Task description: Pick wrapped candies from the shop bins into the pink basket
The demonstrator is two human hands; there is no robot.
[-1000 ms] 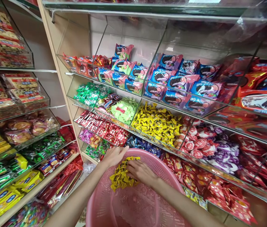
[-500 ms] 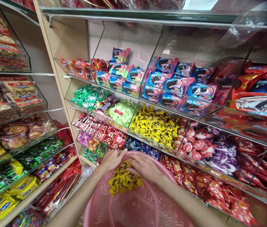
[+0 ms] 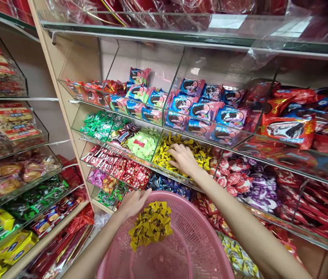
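Note:
A pink plastic basket sits low in front of me with a heap of yellow wrapped candies against its far rim. My left hand rests on that rim beside the heap, fingers stretched out and holding nothing. My right hand reaches up into a clear shelf bin full of the same yellow candies, its fingers curled down into the pile; what they hold is hidden.
Clear bins hold light green candies, red chocolate bars, red and purple round sweets, and blue cookie packs above. A second shelf unit with snack packs stands at the left.
My right hand left the heap in the basket and rose into the yellow candy bin. My left hand stayed at the basket's rim. The view tilted upward a little.

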